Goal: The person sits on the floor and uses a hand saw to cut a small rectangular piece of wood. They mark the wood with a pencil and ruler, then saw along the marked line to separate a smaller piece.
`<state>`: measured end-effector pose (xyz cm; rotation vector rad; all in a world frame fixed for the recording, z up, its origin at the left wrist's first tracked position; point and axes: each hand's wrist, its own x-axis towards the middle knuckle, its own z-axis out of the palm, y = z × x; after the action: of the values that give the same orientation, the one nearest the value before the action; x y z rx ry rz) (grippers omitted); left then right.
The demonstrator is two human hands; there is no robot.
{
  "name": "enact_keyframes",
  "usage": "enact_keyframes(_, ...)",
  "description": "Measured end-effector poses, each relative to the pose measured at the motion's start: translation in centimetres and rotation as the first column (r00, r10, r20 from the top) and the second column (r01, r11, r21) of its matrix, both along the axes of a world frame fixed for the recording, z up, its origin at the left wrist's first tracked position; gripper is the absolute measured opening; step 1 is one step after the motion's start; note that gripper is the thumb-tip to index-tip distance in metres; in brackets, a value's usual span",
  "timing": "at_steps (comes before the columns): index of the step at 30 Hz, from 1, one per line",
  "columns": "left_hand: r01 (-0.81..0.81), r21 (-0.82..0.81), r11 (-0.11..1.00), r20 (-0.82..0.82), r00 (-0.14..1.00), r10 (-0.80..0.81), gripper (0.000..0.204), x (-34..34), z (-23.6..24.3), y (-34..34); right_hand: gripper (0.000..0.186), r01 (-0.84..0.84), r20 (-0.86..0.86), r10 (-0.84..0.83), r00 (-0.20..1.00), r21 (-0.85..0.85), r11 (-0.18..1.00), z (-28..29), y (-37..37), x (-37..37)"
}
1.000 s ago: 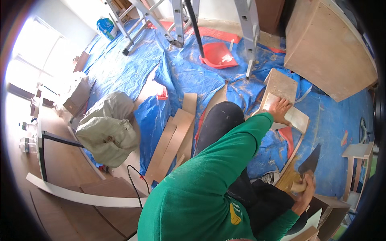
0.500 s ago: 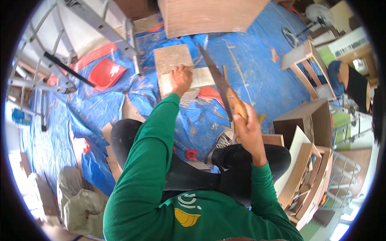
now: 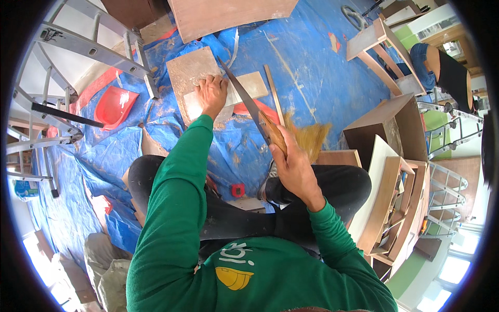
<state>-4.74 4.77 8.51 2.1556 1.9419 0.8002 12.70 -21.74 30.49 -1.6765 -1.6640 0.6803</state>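
A pale, narrow board (image 3: 252, 87) lies across a larger wooden block (image 3: 189, 67) on the blue sheet, its right end jutting past the block. My left hand (image 3: 212, 99) bears down on the board, fingers bent over its far edge. In my right hand (image 3: 297, 169) is a handsaw (image 3: 244, 98), gripped by its wooden handle (image 3: 272, 133). The blade slants away to the upper left and crosses the board just right of my left hand. Whether its teeth touch the wood I cannot tell.
A blue plastic sheet (image 3: 332, 93) covers the floor. Straw broom bristles (image 3: 312, 138) lie beyond my right hand. A red dustpan (image 3: 114, 106) and aluminium ladder (image 3: 99, 49) are left; a wooden cabinet (image 3: 228, 18) stands ahead. Wooden frames (image 3: 387, 52) and another person (image 3: 439, 65) are right.
The saw has moved left along the board, from near its right end to close beside my left hand. My left hand stays on the board. The whole view has shifted.
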Motion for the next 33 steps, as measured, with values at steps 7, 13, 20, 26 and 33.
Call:
enact_keyframes(7, -0.026, -0.055, 0.998, 0.029, 0.999, 0.028, 0.034, -0.3, 0.8, 0.2, 0.05, -0.021, 0.065, 0.023, 0.998, -0.035, 0.999, 1.8, -1.0, -1.1)
enact_keyframes(13, -0.029, -0.049, 0.998, 0.048, 0.998, 0.031, 0.034, 0.0, 0.4, 0.4, 0.053, 0.033, -0.059, -0.05, 0.997, -0.256, 0.966, 6.2, -6.5, -0.3)
enact_keyframes(20, -0.033, -0.099, 0.995, 0.041, 0.998, 0.037, 0.033, -0.2, 0.5, 0.2, 0.05, 0.048, 0.025, -0.043, 0.999, -0.243, 0.969, 7.8, -7.3, -1.1)
enact_keyframes(26, -0.035, -0.076, 0.997, 0.06, 0.997, 0.04, 0.032, 0.1, 0.6, 0.5, 0.044, -0.009, 0.073, 0.011, 0.997, -0.032, 0.999, 0.5, -0.8, -0.8)
enact_keyframes(33, -0.019, -0.066, 0.998, 0.07, 0.997, 0.023, 0.035, -0.2, 0.5, 0.7, 0.043, -0.012, 0.096, 0.012, 0.995, 0.001, 1.0, -3.9, 5.6, -1.8)
